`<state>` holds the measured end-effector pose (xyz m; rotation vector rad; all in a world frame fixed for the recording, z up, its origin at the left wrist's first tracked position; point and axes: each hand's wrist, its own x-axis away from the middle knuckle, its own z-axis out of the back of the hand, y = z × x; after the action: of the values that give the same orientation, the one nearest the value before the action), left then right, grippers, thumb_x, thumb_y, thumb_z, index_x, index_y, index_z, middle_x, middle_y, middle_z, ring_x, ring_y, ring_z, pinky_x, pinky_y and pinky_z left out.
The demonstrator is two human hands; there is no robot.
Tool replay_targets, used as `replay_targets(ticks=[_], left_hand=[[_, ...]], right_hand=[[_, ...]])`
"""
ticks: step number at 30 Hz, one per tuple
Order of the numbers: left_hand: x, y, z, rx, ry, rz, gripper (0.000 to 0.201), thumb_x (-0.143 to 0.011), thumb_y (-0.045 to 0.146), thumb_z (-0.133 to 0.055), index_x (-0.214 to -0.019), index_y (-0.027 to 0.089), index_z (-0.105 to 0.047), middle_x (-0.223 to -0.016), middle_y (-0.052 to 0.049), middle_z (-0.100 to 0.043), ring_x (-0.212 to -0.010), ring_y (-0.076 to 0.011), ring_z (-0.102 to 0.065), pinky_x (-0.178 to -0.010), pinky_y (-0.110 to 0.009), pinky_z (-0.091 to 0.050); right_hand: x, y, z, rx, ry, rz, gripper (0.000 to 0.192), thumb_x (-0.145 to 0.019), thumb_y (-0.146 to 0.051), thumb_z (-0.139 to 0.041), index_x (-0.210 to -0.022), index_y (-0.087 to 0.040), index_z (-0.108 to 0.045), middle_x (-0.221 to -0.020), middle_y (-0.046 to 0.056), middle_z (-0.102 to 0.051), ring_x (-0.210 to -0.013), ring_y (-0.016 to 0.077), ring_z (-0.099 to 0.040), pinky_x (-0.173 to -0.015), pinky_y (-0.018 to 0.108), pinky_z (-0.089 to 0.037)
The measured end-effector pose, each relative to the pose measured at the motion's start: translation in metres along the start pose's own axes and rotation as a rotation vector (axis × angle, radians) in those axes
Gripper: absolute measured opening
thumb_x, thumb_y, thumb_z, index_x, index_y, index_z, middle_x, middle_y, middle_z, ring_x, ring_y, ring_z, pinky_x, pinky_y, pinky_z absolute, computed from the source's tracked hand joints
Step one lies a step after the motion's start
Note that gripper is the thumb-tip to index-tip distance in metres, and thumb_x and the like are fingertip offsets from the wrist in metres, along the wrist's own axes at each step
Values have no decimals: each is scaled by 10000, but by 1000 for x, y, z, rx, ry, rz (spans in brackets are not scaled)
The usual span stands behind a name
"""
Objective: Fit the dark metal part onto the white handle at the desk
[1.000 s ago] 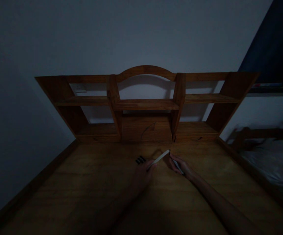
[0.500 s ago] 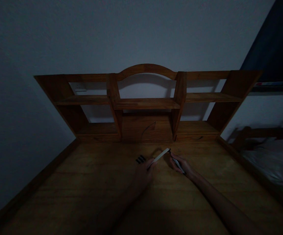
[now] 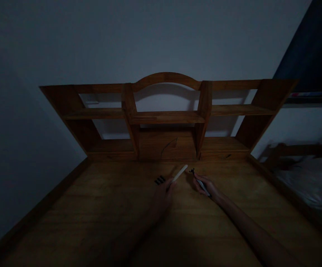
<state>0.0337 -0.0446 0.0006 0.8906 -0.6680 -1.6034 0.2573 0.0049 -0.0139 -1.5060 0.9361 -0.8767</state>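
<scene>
Just left of centre, small black pieces (image 3: 160, 180) are lying loose on the tabletop (image 3: 94, 207). Beside them the left hand (image 3: 162, 194) is pinching a white stick (image 3: 179, 173), tip raised and pointing upper right. Right of centre, the right hand (image 3: 205, 186) is gripping a pen (image 3: 201, 183), close to the stick's tip but apart from it. In this gloom, I reckon either could slip, or a wrist could be scattering those pieces.
</scene>
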Motion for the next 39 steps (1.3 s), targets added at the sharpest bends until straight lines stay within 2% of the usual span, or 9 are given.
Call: replay_targets(ticks=[5,12,15,21,27,34,39], left_hand=[[2,1,-2,-16,-44,-89,367,-916,406,-396,-1143,223,-619,-1102,-31,-670,-1001,-191,-616,-897,-283,-448],[4,0,-7,-60,-20,-48,371,-916,431,-389,-1130,248,-631,-1084,-33,-678,-969,-206,-631,-853,-291,-463],[4,-2,-8,-52,-15,-37,369,-918,436,-383,-1134,256,-622,-1095,-23,-673,-983,-201,-625,-865,-292,-456],[1,-3,-3,-41,21,23,392,-932,436,-339,-1143,230,-597,-1027,-34,-686,-918,-201,-638,-815,-294,-468],[1,1,-4,8,-45,-67,392,-935,423,-331,-1125,217,-605,-1076,-40,-669,-975,-188,-615,-877,-283,-450],[4,-2,-10,-17,-77,-69,386,-926,384,-346,-1164,217,-601,-1127,-54,-651,-1028,-200,-597,-935,-306,-427],[3,-2,-10,-6,-25,-44,375,-931,415,-343,-1131,236,-605,-1099,-36,-659,-1005,-197,-603,-896,-299,-440]], right_hand=[[-3,9,5,-7,4,-14,560,-878,-563,-385,-539,-152,-555,-304,-28,-409,-262,75,-293,-346,228,-181],[-8,17,9,-29,-25,12,522,-861,-583,-392,-618,-161,-580,-263,-59,-369,-225,77,-261,-332,219,-235],[-10,17,8,-67,-21,51,439,-856,-541,-420,-688,-170,-583,-267,-72,-372,-227,83,-260,-342,222,-276],[-9,13,4,-111,-26,90,289,-845,-442,-454,-838,-175,-566,-283,-93,-367,-228,92,-243,-326,220,-264],[-11,13,2,-79,-5,128,249,-831,-408,-494,-759,-177,-553,-312,-76,-382,-279,95,-303,-367,224,-294],[-10,9,0,-97,-10,142,268,-846,-416,-481,-795,-174,-583,-297,-78,-378,-269,101,-277,-381,238,-290],[-6,8,6,-152,-28,56,335,-870,-415,-434,-740,-163,-612,-307,-53,-407,-260,87,-279,-385,234,-285]])
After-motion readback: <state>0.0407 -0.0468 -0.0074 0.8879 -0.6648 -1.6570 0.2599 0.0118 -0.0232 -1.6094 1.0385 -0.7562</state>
